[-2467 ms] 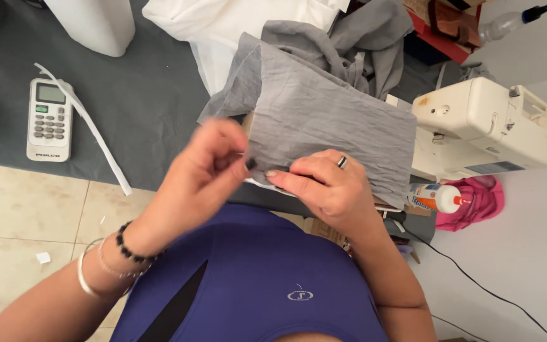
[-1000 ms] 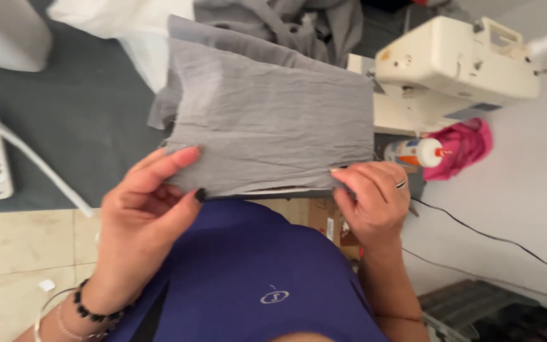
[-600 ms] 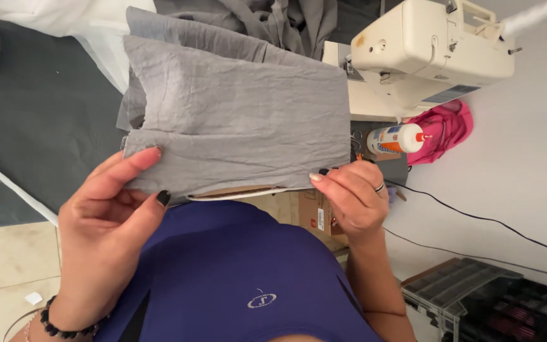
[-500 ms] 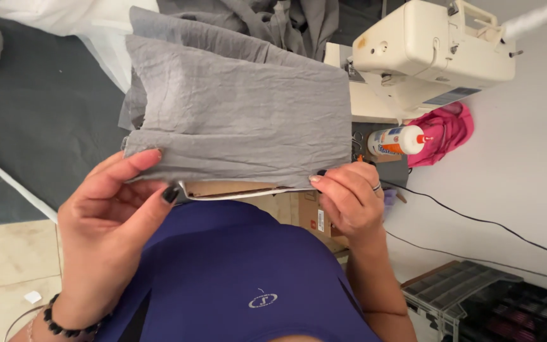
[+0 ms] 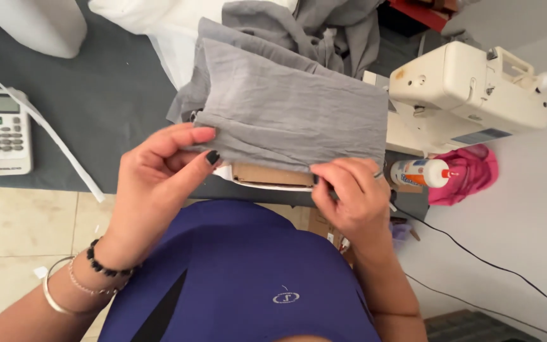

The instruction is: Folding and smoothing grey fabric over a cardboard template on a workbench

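Head view: I see both hands on a folded piece of grey crinkled fabric (image 5: 292, 114), held flat over the near edge of the dark bench (image 5: 96, 114). Left hand (image 5: 159, 183) has its grip pinched on the fabric's near-left corner, thumb below, fingers on top, dark nail polish. Right hand (image 5: 352, 196) is clenched on the near-right edge of the same hem, ring on one finger. Fabric is stretched between the two hands, far side lying against a heap of more grey cloth (image 5: 305, 25).

Under the hem, between the hands: a flat brown cardboard piece (image 5: 270, 174) on a white sheet, partly covered by the fabric.

Labels and packages:
- White glue bottle (image 5: 420, 172) lying on its side just right of the right hand, blue label, red tip pointing right.
- Pink cloth bundle (image 5: 473, 174) touching the bottle's far side, I can't tell what it is.
- Cream sewing machine (image 5: 470, 95) on the bench's right end, small pale label plate on its front face.
- White remote control (image 5: 6, 131) with grey screen and button grid, far left on the bench, well apart from the hands.
- White strip (image 5: 45, 126) running diagonally beside the remote.

White cloth (image 5: 159, 25) at the top, left of the grey heap. Beaded bracelet and bangles on left wrist.
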